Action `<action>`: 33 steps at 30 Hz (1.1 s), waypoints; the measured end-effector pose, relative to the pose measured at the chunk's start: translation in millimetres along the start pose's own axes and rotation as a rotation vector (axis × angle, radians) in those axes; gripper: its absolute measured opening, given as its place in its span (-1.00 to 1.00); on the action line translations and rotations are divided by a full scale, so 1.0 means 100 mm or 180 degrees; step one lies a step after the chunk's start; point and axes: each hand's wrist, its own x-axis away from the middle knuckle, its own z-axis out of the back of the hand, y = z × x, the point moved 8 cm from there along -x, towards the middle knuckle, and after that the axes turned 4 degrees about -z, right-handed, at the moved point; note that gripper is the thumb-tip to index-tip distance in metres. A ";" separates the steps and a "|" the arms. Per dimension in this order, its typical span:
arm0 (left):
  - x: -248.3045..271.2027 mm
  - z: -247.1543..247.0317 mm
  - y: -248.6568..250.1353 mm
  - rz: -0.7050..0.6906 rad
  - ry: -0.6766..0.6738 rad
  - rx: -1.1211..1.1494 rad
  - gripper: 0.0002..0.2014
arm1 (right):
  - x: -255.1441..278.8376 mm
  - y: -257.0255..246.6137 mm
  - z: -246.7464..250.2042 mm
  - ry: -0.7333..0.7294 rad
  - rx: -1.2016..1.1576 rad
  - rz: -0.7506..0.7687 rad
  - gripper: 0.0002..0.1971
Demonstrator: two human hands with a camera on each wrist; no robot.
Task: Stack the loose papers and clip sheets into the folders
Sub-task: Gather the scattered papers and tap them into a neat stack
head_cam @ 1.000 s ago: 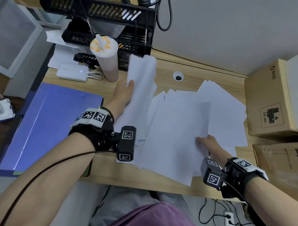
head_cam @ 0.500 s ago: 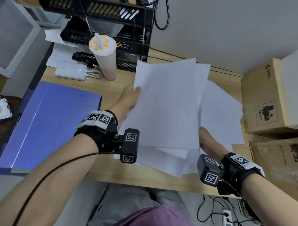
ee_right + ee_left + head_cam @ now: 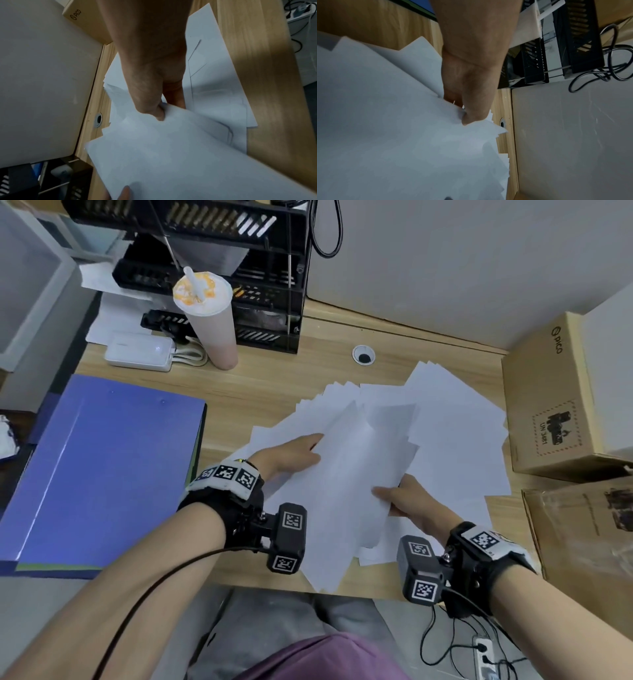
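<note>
Wooden table (image 3: 267, 385) under everything, set against a pale wall. Blue folder (image 3: 102, 467), closed and flat, on the table's left part, well apart from the papers. Cardboard box (image 3: 548, 402) at the right edge, just beside the far corner of the paper spread. Black desk organizer (image 3: 239, 285) at the back, with a lidded drink cup (image 3: 212, 316) in front of it and a white power bank (image 3: 138, 356) beside the cup. Loose white papers (image 3: 455, 433) fanned over the table's right half, some overhanging the near edge. A sheaf of sheets (image 3: 349, 491) lifted off that spread, tilted, between both hands. Left hand (image 3: 291, 455) at the sheaf's left edge, thumb on top and fingers (image 3: 453, 97) tucked beneath, grasping the sheets. Right hand (image 3: 407, 501) at the sheaf's right edge, thumb pressed over the top sheet, fingers (image 3: 175, 94) curled under, likewise grasping it. Round cable grommet (image 3: 363, 356) in the table behind the papers.
</note>
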 end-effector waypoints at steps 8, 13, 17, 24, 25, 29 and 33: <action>0.03 0.67 -0.46 0.0203 0.1577 0.0502 -0.03 | 0.17 -0.43 0.41 0.0583 -0.0007 0.0646 -0.79; 0.14 0.65 -0.08 -0.0456 0.1261 0.1336 -0.38 | 0.43 -0.99 0.50 0.0448 -0.0046 0.1345 -0.85; 0.28 0.84 0.43 -0.1040 0.1667 0.1887 -0.59 | 0.61 -1.44 0.60 0.0702 -0.0210 0.1812 -0.84; 0.63 1.23 1.18 -0.1903 0.2054 0.1975 -0.72 | 0.67 -1.77 0.69 0.1015 -0.0921 0.2130 -0.82; 0.65 1.23 1.18 -0.1910 0.2040 0.1866 -0.71 | 0.61 -1.72 0.65 0.1002 -0.0911 0.2071 -0.79; 0.54 1.08 0.70 -0.1471 0.1778 0.1458 -0.55 | 0.31 -1.27 0.44 0.0814 -0.0728 0.1617 -0.68; 0.50 0.92 0.46 -0.1233 0.1831 0.1505 -0.61 | 0.18 -1.00 0.32 0.0798 -0.0689 0.1336 -0.71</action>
